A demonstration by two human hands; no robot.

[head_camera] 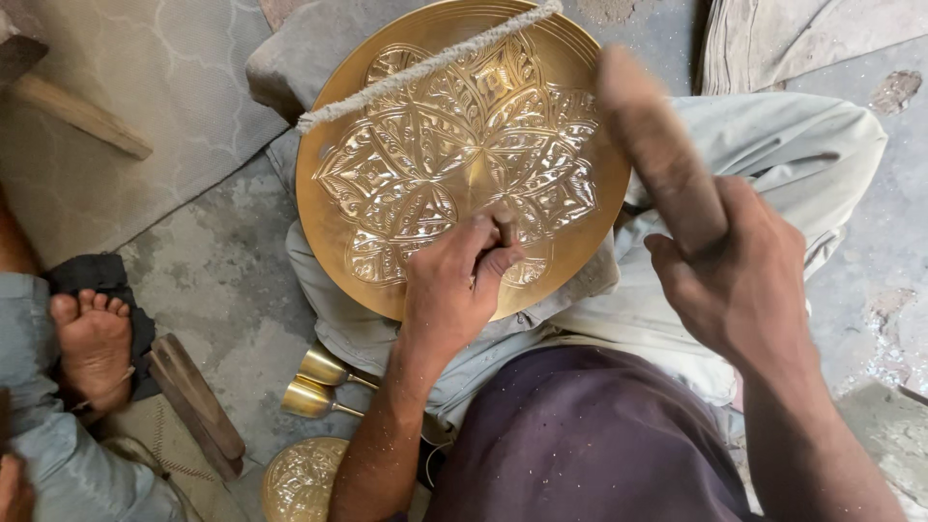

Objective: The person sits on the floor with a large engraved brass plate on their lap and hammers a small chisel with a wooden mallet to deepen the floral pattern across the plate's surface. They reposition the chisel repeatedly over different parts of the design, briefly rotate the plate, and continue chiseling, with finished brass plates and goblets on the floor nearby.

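Resting on the person's lap, a round brass plate [464, 155] with embossed flower pattern, left hand [452, 285] pinching a small punch [505, 224] against it, right hand [744, 275] gripping a raised wooden mallet [657, 150], two brass goblets [317, 382] nearby.

This is a metal craftsman's workshop where the work is done sitting on the ground. The floor [222, 280] is rough, stained concrete, partly covered by a worn grey mat [145, 97]. A large round brass plate [464, 155] with a hammered flower pattern lies across the person's lap. Small brass cups [319, 382] and another embossed brass piece [300, 478] sit on the floor nearby, beside wooden blocks [198, 406]. A second person's bare foot [92, 343] rests close by.
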